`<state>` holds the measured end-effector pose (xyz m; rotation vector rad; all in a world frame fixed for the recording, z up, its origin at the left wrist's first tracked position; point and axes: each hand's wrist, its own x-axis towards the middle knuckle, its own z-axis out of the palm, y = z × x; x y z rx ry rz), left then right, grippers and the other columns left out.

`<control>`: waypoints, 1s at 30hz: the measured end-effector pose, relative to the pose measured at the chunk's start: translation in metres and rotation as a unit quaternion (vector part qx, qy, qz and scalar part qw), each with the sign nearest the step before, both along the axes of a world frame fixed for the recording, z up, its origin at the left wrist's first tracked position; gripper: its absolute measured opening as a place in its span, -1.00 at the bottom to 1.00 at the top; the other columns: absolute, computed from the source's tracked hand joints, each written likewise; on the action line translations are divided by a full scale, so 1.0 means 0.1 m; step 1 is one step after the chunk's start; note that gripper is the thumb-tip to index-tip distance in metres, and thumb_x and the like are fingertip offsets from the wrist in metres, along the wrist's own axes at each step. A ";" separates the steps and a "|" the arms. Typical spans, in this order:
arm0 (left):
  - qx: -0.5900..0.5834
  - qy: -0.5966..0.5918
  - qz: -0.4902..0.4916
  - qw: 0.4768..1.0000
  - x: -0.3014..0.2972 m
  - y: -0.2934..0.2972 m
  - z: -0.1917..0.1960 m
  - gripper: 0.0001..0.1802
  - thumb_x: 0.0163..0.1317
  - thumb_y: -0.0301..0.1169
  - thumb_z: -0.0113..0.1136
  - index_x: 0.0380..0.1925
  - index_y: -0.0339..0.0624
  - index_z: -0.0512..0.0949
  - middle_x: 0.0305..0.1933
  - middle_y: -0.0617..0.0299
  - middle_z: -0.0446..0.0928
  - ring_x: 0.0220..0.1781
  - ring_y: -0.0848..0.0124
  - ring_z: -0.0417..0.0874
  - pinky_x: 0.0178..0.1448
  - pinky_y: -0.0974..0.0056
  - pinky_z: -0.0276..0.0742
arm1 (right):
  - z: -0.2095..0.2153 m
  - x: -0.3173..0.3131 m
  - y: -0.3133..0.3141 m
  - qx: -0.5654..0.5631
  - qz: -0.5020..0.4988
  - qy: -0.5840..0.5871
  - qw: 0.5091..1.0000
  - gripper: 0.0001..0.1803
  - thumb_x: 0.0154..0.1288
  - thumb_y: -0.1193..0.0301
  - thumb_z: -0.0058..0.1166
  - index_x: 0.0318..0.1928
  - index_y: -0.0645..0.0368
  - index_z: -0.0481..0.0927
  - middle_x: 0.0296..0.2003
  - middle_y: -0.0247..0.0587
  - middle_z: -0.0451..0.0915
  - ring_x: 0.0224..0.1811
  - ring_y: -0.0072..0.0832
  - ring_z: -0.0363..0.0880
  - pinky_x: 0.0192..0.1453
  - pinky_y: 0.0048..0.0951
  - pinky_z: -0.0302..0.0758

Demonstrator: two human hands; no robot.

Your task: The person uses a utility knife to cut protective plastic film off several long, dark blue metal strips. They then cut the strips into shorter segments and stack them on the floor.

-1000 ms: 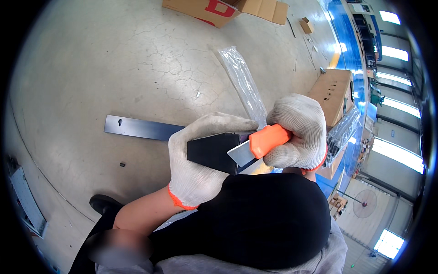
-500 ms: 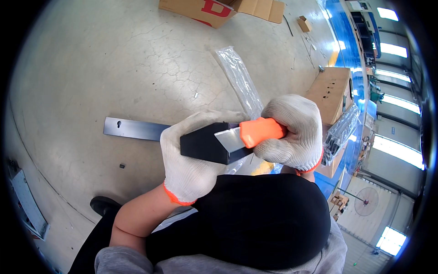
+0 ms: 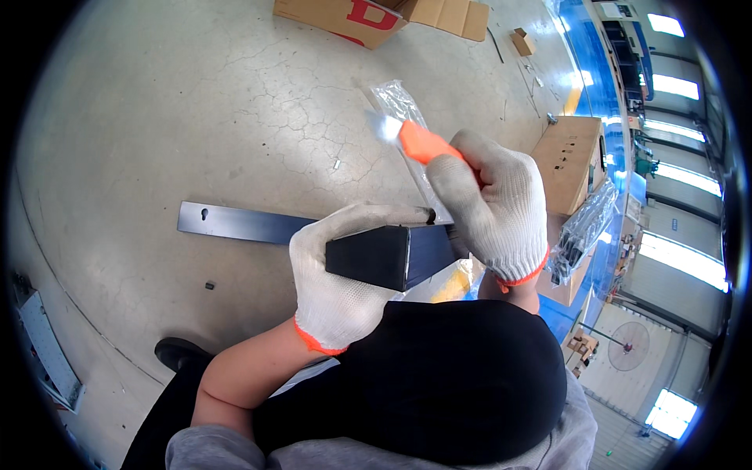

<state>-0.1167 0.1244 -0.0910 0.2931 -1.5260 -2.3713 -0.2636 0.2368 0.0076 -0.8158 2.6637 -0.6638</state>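
My left hand [image 3: 323, 301], in a white knitted glove with an orange cuff, wraps round a black box-shaped bar [image 3: 431, 254]. A flat black face [image 3: 364, 260] at the bar's end points up toward me. My right hand [image 3: 501, 211], gloved alike, is closed round the handle of an orange-handled knife [image 3: 427, 144]. Its broad blade is smeared by motion and stands off the bar, above and beyond it. Behind my left hand, a flat dark metal strip [image 3: 243, 222] with a keyhole-shaped slot runs out to the left; its right part is hidden.
Clear plastic film [image 3: 398, 98] lies on the concrete floor beyond my hands. An open cardboard box [image 3: 337, 17] stands at the far edge, a closed carton [image 3: 568, 160] to the right. A plastic-wrapped bundle [image 3: 583, 231] rests by the carton. My black-clad knee [image 3: 470, 376] is just below my hands.
My right hand has lifted the knife off the bar's end, up and away. The bar and my left hand have shifted slightly right, and the bar has turned a little. The strip has stayed put.
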 end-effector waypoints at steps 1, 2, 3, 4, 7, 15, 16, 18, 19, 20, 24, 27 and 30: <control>-0.001 0.005 0.012 1.000 -0.02 0.00 -0.01 -0.64 0.17 -0.62 0.36 0.01 -0.39 0.77 -0.01 0.02 0.85 0.02 0.34 0.87 0.18 0.24 0.75 | -0.03 -0.02 0.01 -0.015 -0.004 -0.014 1.000 -0.48 0.39 -0.01 0.43 -0.31 0.28 0.74 -0.61 -0.10 0.54 -0.57 -0.38 0.57 -0.38 -0.28 0.54; -0.001 0.010 0.023 1.000 -0.02 0.00 -0.01 -0.64 0.18 -0.65 0.34 0.01 -0.38 0.79 -0.02 0.02 0.87 0.01 0.36 0.88 0.16 0.25 0.75 | -0.04 -0.04 0.03 -0.029 -0.009 -0.028 0.999 -0.50 0.40 0.01 0.42 -0.30 0.29 0.73 -0.61 -0.13 0.53 -0.56 -0.43 0.55 -0.38 -0.29 0.53; -0.010 0.008 0.023 1.000 -0.02 -0.01 -0.01 -0.64 0.18 -0.65 0.33 0.01 -0.38 0.79 -0.02 0.03 0.87 0.00 0.36 0.88 0.16 0.25 0.75 | -0.04 -0.05 0.05 -0.043 -0.014 -0.041 0.998 -0.51 0.41 0.03 0.41 -0.29 0.29 0.72 -0.61 -0.15 0.52 -0.55 -0.47 0.52 -0.38 -0.30 0.52; -0.019 0.004 0.023 1.000 -0.02 -0.02 -0.02 -0.64 0.18 -0.65 0.33 0.00 -0.38 0.80 -0.03 0.03 0.87 0.00 0.37 0.88 0.16 0.25 0.75 | -0.03 -0.04 0.05 -0.046 -0.012 -0.053 0.997 -0.61 0.42 0.15 0.38 -0.26 0.29 0.71 -0.57 -0.22 0.53 -0.51 -0.54 0.49 -0.36 -0.33 0.49; -0.025 0.003 0.031 0.999 -0.01 -0.05 -0.01 -0.64 0.18 -0.65 0.33 0.00 -0.40 0.80 -0.02 0.03 0.87 0.01 0.37 0.88 0.18 0.25 0.76 | -0.03 -0.02 0.07 -0.092 0.010 -0.098 0.991 -0.68 0.37 0.24 0.38 -0.24 0.30 0.71 -0.52 -0.22 0.58 -0.46 -0.57 0.52 -0.33 -0.37 0.51; -0.004 0.021 0.080 0.997 -0.03 -0.02 0.08 -0.63 0.19 -0.67 0.32 0.03 -0.43 0.79 0.01 -0.02 0.86 0.05 0.35 0.88 0.22 0.22 0.77 | 0.10 0.09 -0.06 -0.089 0.080 -0.102 0.988 -0.57 0.02 0.25 0.59 -0.21 0.29 0.73 -0.44 -0.24 0.68 -0.36 -0.57 0.68 -0.18 -0.44 0.64; 0.018 0.014 0.078 0.997 -0.04 0.00 0.08 -0.63 0.20 -0.68 0.32 0.03 -0.43 0.79 0.00 -0.01 0.86 0.04 0.35 0.87 0.21 0.21 0.77 | 0.12 0.10 -0.08 -0.104 0.106 -0.105 0.983 -0.56 0.02 0.24 0.60 -0.20 0.29 0.73 -0.44 -0.23 0.69 -0.36 -0.56 0.69 -0.18 -0.43 0.65; 0.041 -0.037 0.047 0.997 0.00 -0.04 0.08 -0.65 0.19 -0.70 0.31 0.01 -0.43 0.78 -0.05 0.02 0.86 0.01 0.37 0.86 0.19 0.21 0.76 | 0.11 0.10 -0.12 -0.116 0.111 -0.104 0.982 -0.55 -0.03 0.24 0.59 -0.22 0.28 0.71 -0.43 -0.23 0.68 -0.38 -0.53 0.66 -0.20 -0.43 0.60; 0.018 -0.017 0.061 0.998 0.00 -0.04 0.09 -0.65 0.19 -0.70 0.31 0.00 -0.43 0.78 -0.06 0.03 0.85 0.01 0.38 0.86 0.19 0.22 0.76 | 0.11 0.11 -0.14 -0.120 0.112 -0.102 0.981 -0.54 -0.05 0.24 0.59 -0.23 0.28 0.70 -0.43 -0.23 0.67 -0.39 -0.51 0.65 -0.20 -0.42 0.58; -0.004 0.003 0.076 0.997 -0.01 -0.02 0.09 -0.65 0.18 -0.69 0.31 -0.01 -0.43 0.78 -0.07 0.03 0.85 0.00 0.38 0.85 0.18 0.23 0.76 | 0.09 0.13 -0.15 -0.121 0.077 -0.121 0.982 -0.57 -0.08 0.27 0.56 -0.27 0.26 0.66 -0.45 -0.28 0.61 -0.41 -0.53 0.57 -0.22 -0.44 0.50; -0.021 -0.014 0.039 0.999 0.00 -0.05 0.01 -0.65 0.18 -0.68 0.29 -0.01 -0.43 0.79 -0.05 0.01 0.86 0.01 0.37 0.87 0.18 0.25 0.76 | 0.01 0.11 -0.27 -0.088 -0.049 -0.077 0.992 -0.81 0.19 0.43 0.37 -0.25 0.25 0.67 -0.48 -0.38 0.55 -0.42 -0.61 0.49 -0.24 -0.46 0.46; -0.020 -0.002 0.023 1.000 0.00 -0.08 -0.01 -0.65 0.18 -0.67 0.29 -0.01 -0.43 0.79 -0.02 -0.01 0.86 0.03 0.34 0.88 0.18 0.24 0.76 | -0.09 0.07 -0.16 -0.133 -0.033 -0.097 0.986 -0.83 0.17 0.46 0.34 -0.24 0.24 0.68 -0.46 -0.41 0.56 -0.42 -0.63 0.49 -0.24 -0.48 0.46; -0.019 0.004 0.025 0.999 -0.02 -0.08 -0.02 -0.66 0.19 -0.67 0.29 -0.01 -0.43 0.78 -0.02 -0.01 0.86 0.02 0.34 0.88 0.18 0.24 0.76 | -0.09 0.10 -0.12 -0.181 0.014 -0.106 0.978 -0.79 0.06 0.50 0.33 -0.23 0.21 0.70 -0.43 -0.41 0.59 -0.40 -0.65 0.51 -0.23 -0.51 0.45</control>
